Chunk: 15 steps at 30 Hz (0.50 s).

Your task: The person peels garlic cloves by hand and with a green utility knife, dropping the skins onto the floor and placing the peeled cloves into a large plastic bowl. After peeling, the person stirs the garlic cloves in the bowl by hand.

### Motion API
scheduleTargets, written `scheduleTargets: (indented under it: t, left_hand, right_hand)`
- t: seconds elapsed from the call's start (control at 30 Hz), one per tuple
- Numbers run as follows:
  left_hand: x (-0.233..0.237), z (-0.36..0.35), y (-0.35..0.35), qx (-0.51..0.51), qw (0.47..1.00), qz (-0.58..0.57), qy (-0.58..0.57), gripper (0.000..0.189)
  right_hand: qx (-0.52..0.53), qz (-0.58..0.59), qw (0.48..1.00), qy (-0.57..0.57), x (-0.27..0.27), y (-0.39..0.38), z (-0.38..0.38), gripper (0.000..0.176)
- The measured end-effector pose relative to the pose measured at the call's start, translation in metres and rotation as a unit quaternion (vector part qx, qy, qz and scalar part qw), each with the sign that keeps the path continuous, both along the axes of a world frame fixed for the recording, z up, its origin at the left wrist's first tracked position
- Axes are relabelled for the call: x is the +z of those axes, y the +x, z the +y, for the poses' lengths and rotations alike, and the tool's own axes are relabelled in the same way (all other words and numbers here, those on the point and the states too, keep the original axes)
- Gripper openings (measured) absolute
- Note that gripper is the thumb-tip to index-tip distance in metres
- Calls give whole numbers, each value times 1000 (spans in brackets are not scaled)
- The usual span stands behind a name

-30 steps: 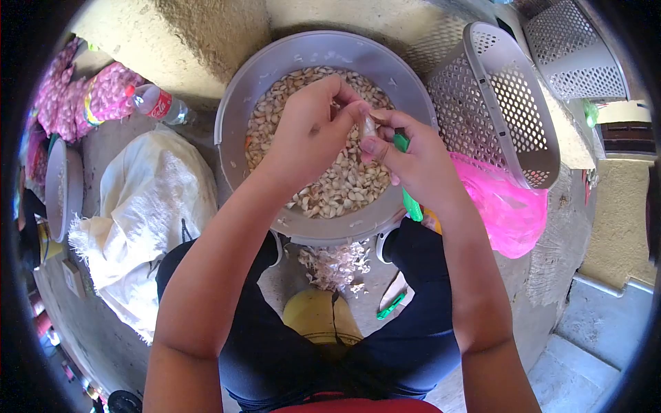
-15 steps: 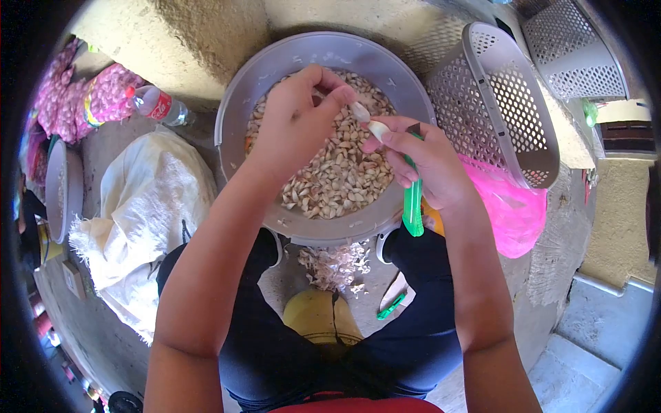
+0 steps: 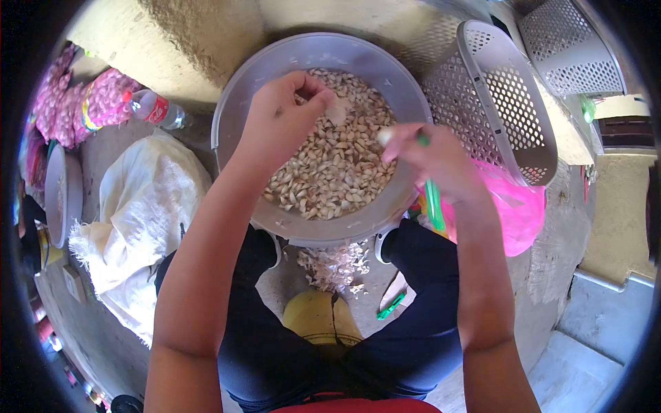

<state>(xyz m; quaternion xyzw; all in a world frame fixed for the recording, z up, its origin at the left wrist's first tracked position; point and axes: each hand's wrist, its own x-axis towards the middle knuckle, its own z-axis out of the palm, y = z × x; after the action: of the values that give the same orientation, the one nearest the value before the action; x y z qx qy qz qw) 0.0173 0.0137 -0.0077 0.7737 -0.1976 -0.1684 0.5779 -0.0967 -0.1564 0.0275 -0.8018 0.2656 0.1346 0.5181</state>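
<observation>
A wide grey basin (image 3: 227, 131) holds a thick layer of garlic cloves (image 3: 330, 179). Over its left part is my left hand (image 3: 286, 117), thumb and forefinger pinched on a thin pale piece of skin (image 3: 336, 112). My right hand (image 3: 434, 155), slightly blurred, is above the basin's right edge. It grips a green-handled knife (image 3: 434, 205), and a whitish clove (image 3: 385, 137) shows at its fingertips. The knife's blade cannot be made out.
Below the basin lie peelings (image 3: 334, 267) and a second green cutter (image 3: 391, 306). A perforated grey basket (image 3: 492, 103) and pink bag (image 3: 516, 213) are right; a white sack (image 3: 148, 213), a bottle (image 3: 157, 110) and pink net bags (image 3: 107, 96) are left.
My hands have moved apart. The right hand shifted right and down with the knife and clove, while the left moved slightly left; a flake of skin now shows at its fingertips.
</observation>
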Motion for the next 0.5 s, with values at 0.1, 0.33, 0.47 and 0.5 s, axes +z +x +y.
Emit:
scheduleTargets:
  t: [0.1,0.33,0.47,0.5]
  left_hand:
    - [-3,1,-3,-56,995,-57,56,14]
    - [-4,-7,-10,-130,990,57,-27,14]
    - [1,-13,-17,-146,984,101,-29,14]
    - [1,-14,-18,-147,983,108,-23,14]
  right_hand:
    - [-202,-213,934,202,-1,-5,-64,20]
    - [-213,-148,939,225,-5,-10,-66,26]
    - [-56,-13,992,112,-5,1,0,42]
    - [-32,-57,995,81,-10,1,5,41]
